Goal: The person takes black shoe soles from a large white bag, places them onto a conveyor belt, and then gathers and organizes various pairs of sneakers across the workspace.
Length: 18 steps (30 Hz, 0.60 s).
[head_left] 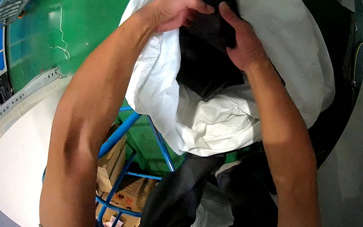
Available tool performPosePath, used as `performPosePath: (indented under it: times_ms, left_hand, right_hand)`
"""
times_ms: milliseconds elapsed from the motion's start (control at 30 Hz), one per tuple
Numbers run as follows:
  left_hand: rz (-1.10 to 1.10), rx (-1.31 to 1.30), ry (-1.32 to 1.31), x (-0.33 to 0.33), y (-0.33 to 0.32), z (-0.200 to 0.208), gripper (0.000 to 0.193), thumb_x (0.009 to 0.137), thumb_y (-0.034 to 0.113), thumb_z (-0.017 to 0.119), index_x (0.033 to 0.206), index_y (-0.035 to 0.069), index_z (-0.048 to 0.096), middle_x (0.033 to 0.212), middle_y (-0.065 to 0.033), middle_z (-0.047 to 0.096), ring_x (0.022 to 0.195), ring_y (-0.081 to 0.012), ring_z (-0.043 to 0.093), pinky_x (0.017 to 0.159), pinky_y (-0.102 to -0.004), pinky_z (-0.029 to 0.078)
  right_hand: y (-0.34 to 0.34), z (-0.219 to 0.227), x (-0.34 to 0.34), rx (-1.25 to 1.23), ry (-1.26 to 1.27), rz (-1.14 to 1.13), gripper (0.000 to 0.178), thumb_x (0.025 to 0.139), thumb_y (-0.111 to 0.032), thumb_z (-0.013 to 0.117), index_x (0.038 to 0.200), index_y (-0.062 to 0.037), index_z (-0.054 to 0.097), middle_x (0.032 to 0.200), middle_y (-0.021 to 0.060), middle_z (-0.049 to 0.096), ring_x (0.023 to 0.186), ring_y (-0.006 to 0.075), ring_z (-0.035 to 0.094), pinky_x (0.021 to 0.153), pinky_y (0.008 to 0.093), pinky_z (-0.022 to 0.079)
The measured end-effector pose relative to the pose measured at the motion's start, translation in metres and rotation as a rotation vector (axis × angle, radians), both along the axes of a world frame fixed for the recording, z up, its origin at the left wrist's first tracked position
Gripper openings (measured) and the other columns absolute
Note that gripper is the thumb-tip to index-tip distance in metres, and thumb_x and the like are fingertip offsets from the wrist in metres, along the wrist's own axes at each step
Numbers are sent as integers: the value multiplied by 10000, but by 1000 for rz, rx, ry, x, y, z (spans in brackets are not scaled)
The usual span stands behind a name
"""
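A dark, fuzzy-looking black piece of fabric (212, 23) is held between my two hands over the mouth of a white woven sack (231, 123). My left hand (176, 13) grips its left side, with the thumb lying on top. On the right side my right hand (247, 42) holds it, thumb pointing up and fingers hidden underneath. More black material (204, 70) lies in the sack just below; I cannot tell whether it is the same piece. The sack's rim is folded outward and wrinkled.
Blue metal tubing (122, 135) stands below the sack. Cardboard boxes (110, 164) sit among the tubes. A white surface (21, 150) with a perforated metal edge curves along the left. On the green floor (88, 15) lies a thin white string (61, 37). My dark-trousered legs show below.
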<state>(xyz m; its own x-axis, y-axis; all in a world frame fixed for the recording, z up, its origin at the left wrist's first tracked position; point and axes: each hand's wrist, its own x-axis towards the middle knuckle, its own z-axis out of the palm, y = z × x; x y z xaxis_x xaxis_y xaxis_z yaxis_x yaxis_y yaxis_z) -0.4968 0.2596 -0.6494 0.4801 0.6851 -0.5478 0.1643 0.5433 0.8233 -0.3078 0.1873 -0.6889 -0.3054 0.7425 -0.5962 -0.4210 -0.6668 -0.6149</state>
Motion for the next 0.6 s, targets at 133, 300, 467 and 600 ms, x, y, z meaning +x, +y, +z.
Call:
performPosePath:
  times_ms: [133,300,467,600]
  left_hand:
    - [-89,-277,133,-32,24,6,486,915,323,555,1303,35,605,1227,-86,681,1068,-248,646,951,-390,499]
    - [-769,566,1419,-52,36,18,428,930,245,504,1312,93,621,1298,-171,651,1185,-365,620,1022,-496,478]
    - [-794,747,1592,-69,30,-10,415,949,249,502,1308,100,646,1353,-161,628,1203,-364,632,1022,-491,489]
    - [-842,999,1346,-71,13,-36,387,951,201,505,1295,88,643,1325,-178,640,1213,-364,623,1006,-485,505]
  right_hand:
    - [1,-30,20,547,-184,165,865,723,-10,857,1462,-215,458,1362,122,600,1276,267,567,1123,384,442]
    - [-9,-1,58,305,-185,-18,608,785,-335,833,1310,-143,595,1298,87,637,1253,255,571,1079,394,471]
    - [-1,17,38,-138,63,41,658,755,-416,863,1294,-129,616,1301,97,635,1234,244,576,1078,393,465]
    - [0,-7,21,40,-37,296,750,772,-449,845,1383,-126,555,1399,120,571,1287,236,541,1117,377,419]
